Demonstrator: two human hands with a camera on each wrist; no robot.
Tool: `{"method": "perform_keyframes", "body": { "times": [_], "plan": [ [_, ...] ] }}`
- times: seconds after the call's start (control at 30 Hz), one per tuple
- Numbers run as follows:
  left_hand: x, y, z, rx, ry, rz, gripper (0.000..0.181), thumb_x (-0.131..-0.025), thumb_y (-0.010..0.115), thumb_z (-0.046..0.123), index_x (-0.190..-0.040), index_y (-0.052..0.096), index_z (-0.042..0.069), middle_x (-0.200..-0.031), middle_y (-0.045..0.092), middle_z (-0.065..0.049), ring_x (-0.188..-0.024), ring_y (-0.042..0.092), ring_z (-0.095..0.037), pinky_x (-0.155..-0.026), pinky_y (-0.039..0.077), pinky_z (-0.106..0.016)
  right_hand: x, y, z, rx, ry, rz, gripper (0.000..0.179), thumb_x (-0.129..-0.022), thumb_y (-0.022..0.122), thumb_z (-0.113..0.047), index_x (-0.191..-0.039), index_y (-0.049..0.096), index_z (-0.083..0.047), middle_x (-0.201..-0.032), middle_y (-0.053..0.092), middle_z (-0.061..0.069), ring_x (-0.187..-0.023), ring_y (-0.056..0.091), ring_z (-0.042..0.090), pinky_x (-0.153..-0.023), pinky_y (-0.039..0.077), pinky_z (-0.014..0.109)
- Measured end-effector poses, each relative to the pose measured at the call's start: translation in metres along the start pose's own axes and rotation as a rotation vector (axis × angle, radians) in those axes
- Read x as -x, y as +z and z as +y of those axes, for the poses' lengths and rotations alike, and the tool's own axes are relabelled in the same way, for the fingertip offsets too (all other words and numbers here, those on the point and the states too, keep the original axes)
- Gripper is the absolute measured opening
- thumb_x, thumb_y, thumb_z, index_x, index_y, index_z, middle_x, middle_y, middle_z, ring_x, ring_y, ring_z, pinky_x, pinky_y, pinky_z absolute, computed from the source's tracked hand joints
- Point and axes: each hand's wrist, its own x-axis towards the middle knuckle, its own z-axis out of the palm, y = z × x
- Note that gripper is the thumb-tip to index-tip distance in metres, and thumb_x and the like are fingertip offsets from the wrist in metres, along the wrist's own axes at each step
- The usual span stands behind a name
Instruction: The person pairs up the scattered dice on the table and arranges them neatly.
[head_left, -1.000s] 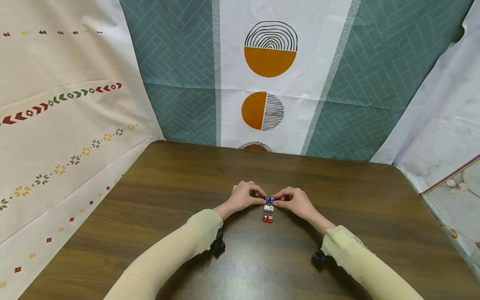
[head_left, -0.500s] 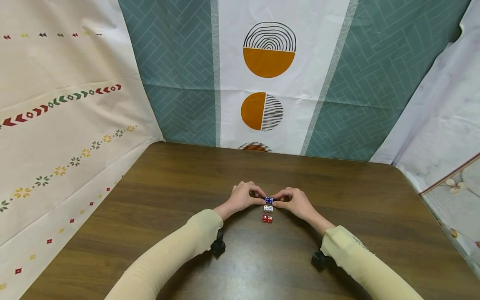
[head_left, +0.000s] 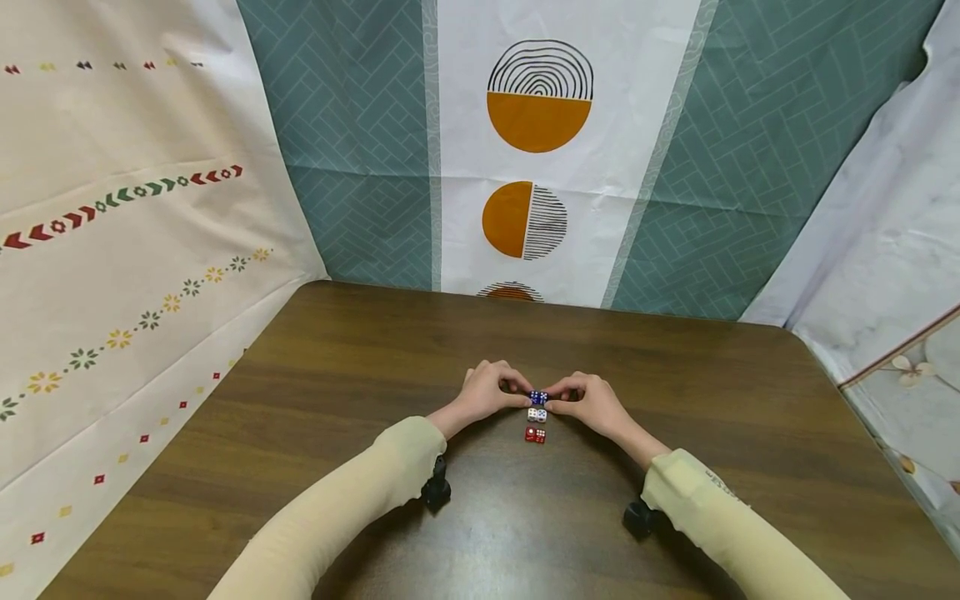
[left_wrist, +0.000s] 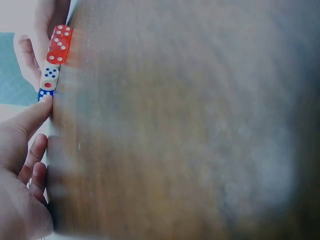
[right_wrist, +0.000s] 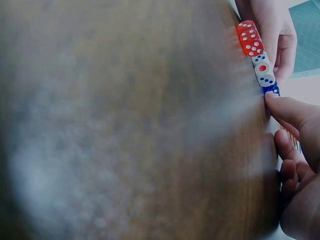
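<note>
Two blue dice (head_left: 538, 398) stand side by side, touching, at the far end of a short column of dice. My left hand (head_left: 486, 392) pinches the left blue die between thumb and index finger. From the other side my right hand (head_left: 592, 403) pinches the right one the same way. Just nearer lies a pair of white dice (head_left: 537, 415), and nearer still a pair of red dice (head_left: 536, 435). In the left wrist view the thumb covers part of a blue die (left_wrist: 45, 93). Another thumb overlaps a blue die (right_wrist: 271, 90) in the right wrist view.
The brown wooden table (head_left: 375, 350) extends around the dice on all sides. Patterned cloth (head_left: 360, 167) hangs behind its far edge, and more cloth hangs at the left and right. A black wrist camera (head_left: 437, 487) sits under the left sleeve, another (head_left: 640, 518) under the right.
One second ago a narrow gap parted the two blue dice; both hands have brought them together. The white and red dice have stayed in place.
</note>
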Motion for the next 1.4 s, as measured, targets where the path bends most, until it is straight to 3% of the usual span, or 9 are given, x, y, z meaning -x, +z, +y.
{"method": "perform_keyframes", "body": {
  "times": [0.6, 1.4],
  "plan": [
    [-0.0011, 0.0020, -0.0021, -0.026, 0.032, 0.043, 0.015, -0.082, 0.081, 0.034, -0.094, 0.079, 0.027, -0.083, 0.064, 0.007, -0.078, 0.048, -0.011, -0.073, 0.025, -0.030, -0.0019, -0.0012, 0.0025, 0.007, -0.030, 0.010, 0.019, -0.084, 0.080, -0.027, -0.101, 0.078, -0.021, -0.081, 0.062, -0.002, -0.072, 0.049, 0.013, -0.065, 0.040, 0.026],
    [0.0015, 0.0042, -0.0030, -0.033, 0.023, 0.038, 0.014, -0.082, 0.080, 0.034, -0.096, 0.079, 0.029, -0.084, 0.064, 0.007, -0.079, 0.049, -0.010, -0.076, 0.027, -0.030, 0.0013, -0.0008, 0.0014, 0.014, -0.042, 0.005, 0.019, -0.084, 0.079, -0.027, -0.103, 0.077, -0.023, -0.081, 0.060, -0.003, -0.072, 0.048, 0.014, -0.065, 0.039, 0.027]
  ]
}}
